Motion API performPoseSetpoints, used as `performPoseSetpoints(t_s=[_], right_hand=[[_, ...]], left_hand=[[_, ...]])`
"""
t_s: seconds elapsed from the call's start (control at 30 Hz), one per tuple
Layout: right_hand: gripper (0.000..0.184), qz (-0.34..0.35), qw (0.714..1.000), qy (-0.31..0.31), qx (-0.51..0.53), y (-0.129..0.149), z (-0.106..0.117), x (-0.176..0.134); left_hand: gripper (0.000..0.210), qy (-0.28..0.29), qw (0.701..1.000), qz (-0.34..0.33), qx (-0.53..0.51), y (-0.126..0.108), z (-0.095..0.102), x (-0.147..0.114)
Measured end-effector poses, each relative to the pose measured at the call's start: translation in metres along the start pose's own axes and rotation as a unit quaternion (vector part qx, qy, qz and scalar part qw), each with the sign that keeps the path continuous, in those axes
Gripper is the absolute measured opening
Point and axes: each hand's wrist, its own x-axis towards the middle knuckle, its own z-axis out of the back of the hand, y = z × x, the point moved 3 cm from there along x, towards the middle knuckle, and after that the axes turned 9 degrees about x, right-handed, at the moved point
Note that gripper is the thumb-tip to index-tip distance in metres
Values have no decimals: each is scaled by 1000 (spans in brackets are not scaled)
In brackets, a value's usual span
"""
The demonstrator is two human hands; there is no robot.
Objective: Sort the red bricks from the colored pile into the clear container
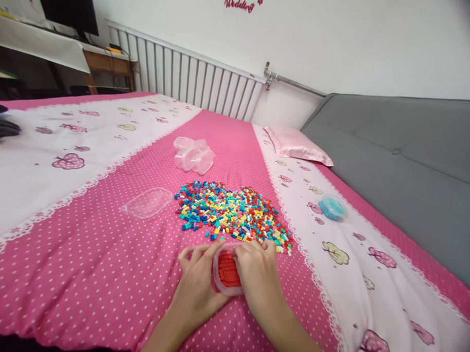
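Plastic tub (223, 290), at six o'clock in the view, is clasped at its nine-o'clock wall by the left hand (200, 276); its three-o'clock rim is overlapped by the right hand (258, 272), fingers curled, any pinched piece hidden. It can be judged light, slightly flexible and slippery, best held by the rim. Red pieces (228, 268) are contained; beyond, at twelve, small blocky bricks (228, 209) are heaped on dotted cloth (106, 252), with a clear lid (151, 203) laid at ten.
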Motion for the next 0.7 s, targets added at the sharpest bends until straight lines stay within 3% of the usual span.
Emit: performPoseSetpoints(t_s=[0.17, 0.37, 0.7], right_hand=[[20, 19, 999, -13, 41, 0, 7, -4], [24, 7, 998, 54, 25, -1, 6, -8], [27, 7, 995, 64, 70, -6, 14, -5]], left_hand=[[83, -6, 1000, 2, -10, 1, -1, 0], [84, -5, 1000, 6, -2, 3, -4, -2], [81, 6, 1000, 8, -3, 2, -2, -1]])
